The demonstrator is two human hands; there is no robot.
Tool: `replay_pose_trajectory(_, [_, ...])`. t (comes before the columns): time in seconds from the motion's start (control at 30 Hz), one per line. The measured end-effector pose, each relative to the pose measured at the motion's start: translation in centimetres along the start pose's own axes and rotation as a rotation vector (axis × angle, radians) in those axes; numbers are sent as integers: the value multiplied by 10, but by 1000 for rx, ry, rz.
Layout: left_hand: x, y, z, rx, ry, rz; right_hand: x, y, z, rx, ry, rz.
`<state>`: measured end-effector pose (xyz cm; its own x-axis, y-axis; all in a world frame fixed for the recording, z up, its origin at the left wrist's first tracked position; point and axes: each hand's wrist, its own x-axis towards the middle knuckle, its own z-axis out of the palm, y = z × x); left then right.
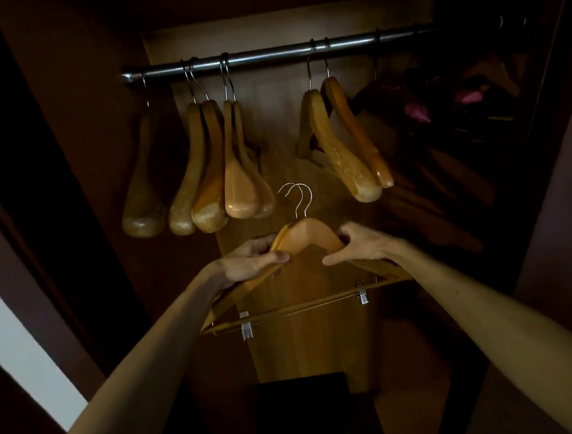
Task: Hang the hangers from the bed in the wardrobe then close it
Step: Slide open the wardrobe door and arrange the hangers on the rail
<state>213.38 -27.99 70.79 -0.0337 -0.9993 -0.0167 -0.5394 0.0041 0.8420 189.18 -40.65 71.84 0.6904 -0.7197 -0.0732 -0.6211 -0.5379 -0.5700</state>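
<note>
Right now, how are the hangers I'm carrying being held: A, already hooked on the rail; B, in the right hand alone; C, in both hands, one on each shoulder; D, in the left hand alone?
C: the left hand and the right hand each grip a shoulder of the held hangers, whose hooks sit well below the rail.

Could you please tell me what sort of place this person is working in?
Most likely the inside of an open wooden wardrobe, probably in a bedroom. A metal rail carries hung wooden hangers, dark clothes hang at its right end, and both hands hold two more clip hangers.
</note>
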Motion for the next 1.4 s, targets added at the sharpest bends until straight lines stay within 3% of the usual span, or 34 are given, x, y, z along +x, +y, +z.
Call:
replay_pose_trajectory(0.17, [10,-8,3,14,-12,20,-6,10,11,226,-99,-5])
replay_pose_trajectory(0.33, [25,-15,15,76,151,51,-10,20,19,270,-98,104])
replay_pose_trajectory(0.5, [18,-3,63,242,652,-4,-17,9,34,377,75,197])
replay_pose_trajectory(0.57, [12,9,89,117,578,-43,-22,-1,45,437,139,214])
replay_pose_trajectory(0.7, [0,32,125,-428,285,-127,-21,-16,68,652,203,210])
replay_pose_trajectory(0.77, [-7,35,128,-518,193,-99,-22,-21,74,703,236,251])
replay_pose_trajectory(0.93, [-18,30,113,-554,107,-97,-33,-31,73,680,276,272])
replay_pose_trajectory(1.4, [-41,66,92,-640,179,-100,-60,-53,40,555,443,71])
